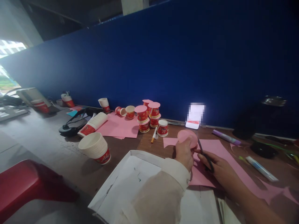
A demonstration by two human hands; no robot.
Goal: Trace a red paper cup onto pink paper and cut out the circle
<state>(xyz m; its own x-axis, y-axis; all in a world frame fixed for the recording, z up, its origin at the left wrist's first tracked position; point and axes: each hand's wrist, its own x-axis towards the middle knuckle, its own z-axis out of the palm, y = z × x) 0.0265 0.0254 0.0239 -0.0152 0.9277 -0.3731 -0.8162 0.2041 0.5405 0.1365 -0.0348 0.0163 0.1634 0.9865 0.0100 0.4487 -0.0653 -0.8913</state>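
My left hand point(185, 154) is closed on a round pink paper piece point(187, 137), holding it up above the table. Just to the right, my right hand point(216, 166) grips dark-handled scissors point(202, 149), whose blades point up beside the disc's right edge. Under both hands lies a large pink sheet point(210, 147). Left of them, red paper cups point(142, 115) stand stacked with pink discs on top, and a single upright cup point(163, 128) stands beside them.
A lit phone point(195, 116) leans at the blue partition point(163, 68). Nested cups point(94, 147), a white box point(133, 174) and pink sheets point(121, 126) lie left. A purple tube point(226, 137) and a glue stick point(261, 169) lie right. A red stool point(28, 186) is lower left.
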